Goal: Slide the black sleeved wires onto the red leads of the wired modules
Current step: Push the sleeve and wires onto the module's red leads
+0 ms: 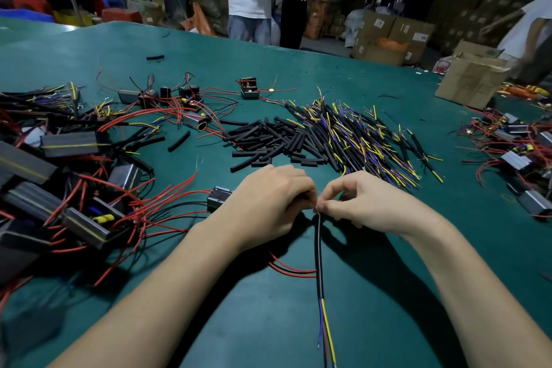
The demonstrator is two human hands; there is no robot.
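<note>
My left hand (268, 203) and my right hand (361, 203) meet fingertip to fingertip over the green table (388, 293). Between them they pinch the top end of a black sleeved wire (319, 254), which hangs toward me with yellow, blue and red strands fanning out at its lower end. A thin bare lead shows at the pinch. A dark wired module (219, 198) lies just behind my left hand, partly hidden by it. Its red lead (286, 269) loops on the table under my left wrist.
A heap of sleeved wires (367, 137) and short black tubes (268, 143) lies beyond my hands. Piles of wired modules with red leads sit at the left (74, 203) and right (513, 152). A cardboard box (472, 81) stands far right. People stand past the table's far edge.
</note>
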